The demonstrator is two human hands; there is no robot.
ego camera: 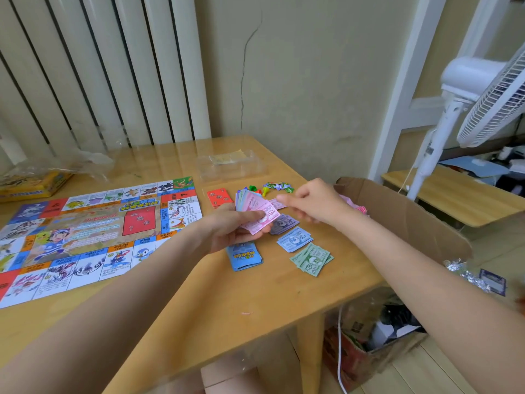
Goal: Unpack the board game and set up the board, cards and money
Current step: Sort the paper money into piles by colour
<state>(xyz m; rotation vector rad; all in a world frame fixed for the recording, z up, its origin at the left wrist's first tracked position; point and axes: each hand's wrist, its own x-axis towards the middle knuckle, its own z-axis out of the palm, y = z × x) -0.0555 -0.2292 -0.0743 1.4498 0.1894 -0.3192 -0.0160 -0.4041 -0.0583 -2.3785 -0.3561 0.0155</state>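
Note:
The game board [85,237] lies unfolded on the left of the wooden table [233,302]. My left hand [230,228] grips a fanned stack of play money [257,211], pink notes on top. My right hand [312,201] hovers just right of the stack, its fingers pinching a pink note [277,204]. Below them lie sorted piles: purple notes [284,224], blue notes [295,238] and green notes [312,258]. A blue card deck [245,256] and a red card deck [218,198] rest near the board. Small coloured pawns [257,190] sit behind the money.
A clear plastic tray [231,164] stands at the table's back. The yellow game box [34,186] and plastic wrap lie at far left. An open cardboard box [409,220] sits off the right edge, with a white fan [466,109] behind it.

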